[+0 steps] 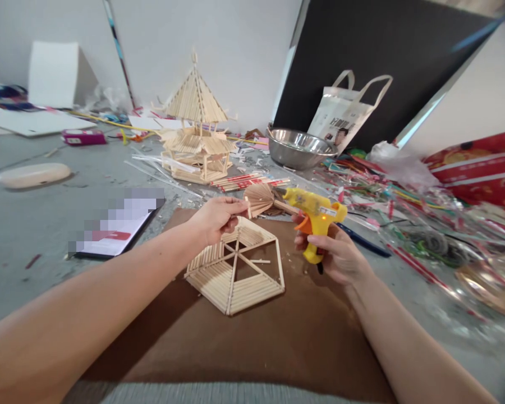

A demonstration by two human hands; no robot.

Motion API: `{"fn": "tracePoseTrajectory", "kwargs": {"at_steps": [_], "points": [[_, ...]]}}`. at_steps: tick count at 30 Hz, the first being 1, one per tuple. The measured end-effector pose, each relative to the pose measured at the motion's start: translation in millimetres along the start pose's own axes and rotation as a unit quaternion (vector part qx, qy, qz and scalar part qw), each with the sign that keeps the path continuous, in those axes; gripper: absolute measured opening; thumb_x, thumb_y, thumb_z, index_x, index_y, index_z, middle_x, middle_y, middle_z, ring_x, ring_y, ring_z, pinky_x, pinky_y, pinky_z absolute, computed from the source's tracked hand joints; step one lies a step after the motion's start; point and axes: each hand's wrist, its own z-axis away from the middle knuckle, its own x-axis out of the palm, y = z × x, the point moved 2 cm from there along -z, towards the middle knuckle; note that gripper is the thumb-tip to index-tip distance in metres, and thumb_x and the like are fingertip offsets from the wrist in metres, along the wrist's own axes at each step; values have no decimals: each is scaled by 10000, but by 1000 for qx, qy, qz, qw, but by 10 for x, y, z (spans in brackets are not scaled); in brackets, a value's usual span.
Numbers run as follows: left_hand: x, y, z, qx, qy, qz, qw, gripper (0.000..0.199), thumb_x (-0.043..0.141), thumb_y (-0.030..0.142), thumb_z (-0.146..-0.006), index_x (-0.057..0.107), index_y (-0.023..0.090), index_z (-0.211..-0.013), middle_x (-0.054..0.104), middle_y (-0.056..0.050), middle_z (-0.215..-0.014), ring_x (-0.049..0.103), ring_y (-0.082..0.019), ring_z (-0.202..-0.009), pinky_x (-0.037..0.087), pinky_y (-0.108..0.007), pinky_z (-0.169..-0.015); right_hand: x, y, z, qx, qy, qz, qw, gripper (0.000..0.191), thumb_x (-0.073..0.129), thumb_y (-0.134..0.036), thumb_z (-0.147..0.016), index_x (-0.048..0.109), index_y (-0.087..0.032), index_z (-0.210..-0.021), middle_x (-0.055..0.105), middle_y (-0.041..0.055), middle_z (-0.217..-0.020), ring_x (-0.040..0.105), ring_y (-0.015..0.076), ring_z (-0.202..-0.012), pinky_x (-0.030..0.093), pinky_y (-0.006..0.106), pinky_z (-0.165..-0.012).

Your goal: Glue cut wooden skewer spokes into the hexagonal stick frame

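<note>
My right hand (pixel 340 255) is wrapped round a yellow hot glue gun (pixel 315 205) with an orange trigger and a small lit light; its nozzle points left. Between the pinched fingers of my left hand (pixel 219 219) is a short wooden stick (pixel 248 206), close to the nozzle. Below both hands, a hexagonal frame of wooden sticks (pixel 252 292) rests on a brown board (pixel 278 353). Rows of sticks fill several of its sections, while others show the board through them. One loose stick (pixel 261 261) lies within the frame's right part.
Behind stands a stick-built pagoda (pixel 197 112). Around it are a metal bowl (pixel 298 148), a white bag (pixel 340 115), red-tipped sticks (pixel 248 180) and a brown fan-shaped piece (pixel 261 196). A phone (pixel 118 224) lies left; blue-handled pliers (pixel 364 241) and cluttered scraps lie right.
</note>
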Motion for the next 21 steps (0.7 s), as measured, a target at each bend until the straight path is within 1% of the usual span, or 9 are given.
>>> {"fn": "tracePoseTrajectory", "kwargs": {"at_steps": [2,4,6,10,12,15,18,21], "points": [[4,0,-1,3,-4,14,1000,128,528,160,-685,483,125,-571,500,30,-516,277,0,-308,135,-154,-325,14,30,6,11,-9,-7,1000,233,605,-189,-577,568,-202,-807,596,10,-864,505,65,-508,417,211,-475],[7,-7,-7,7,-7,23,1000,120,522,158,-691,489,123,-581,499,29,-523,277,1,-311,136,-154,-323,29,63,11,14,-1,-6,1000,204,614,-211,-578,575,-196,-777,602,4,-794,455,49,-430,389,206,-412],[8,-18,-17,10,-7,32,999,114,525,163,-692,493,123,-590,501,29,-529,283,0,-314,138,-153,-321,47,87,17,6,12,13,1000,177,623,-228,-578,579,-194,-747,598,-3,-731,425,45,-398,373,209,-386],[2,-33,-29,14,1,47,999,114,524,167,-695,492,125,-594,517,27,-545,282,2,-310,147,-149,-316,93,103,33,-36,36,94,994,127,650,-235,-567,591,-195,-672,550,-26,-557,405,55,-387,362,209,-370],[0,-35,-28,15,4,48,999,118,520,166,-699,492,123,-593,516,27,-543,279,3,-309,149,-146,-314,114,105,44,-66,56,127,988,138,665,-224,-550,595,-212,-669,542,-34,-546,425,64,-410,382,214,-391],[0,-37,-26,16,2,46,999,132,515,169,-704,490,119,-584,510,27,-542,279,4,-312,150,-143,-313,131,120,58,-107,65,164,979,165,660,-220,-561,601,-239,-714,579,-24,-652,506,103,-530,437,253,-489],[0,-40,-33,18,-5,43,999,139,520,181,-703,491,116,-584,503,26,-549,282,5,-317,148,-143,-312,97,150,62,-145,75,210,964,170,644,-243,-578,597,-248,-742,590,-12,-707,541,147,-636,455,304,-572],[3,-42,-37,22,-7,41,999,137,534,192,-694,494,115,-587,493,27,-548,285,5,-322,146,-144,-313,33,188,56,-173,82,254,948,150,640,-243,-582,588,-254,-723,586,-17,-696,544,157,-649,457,325,-614]]}}
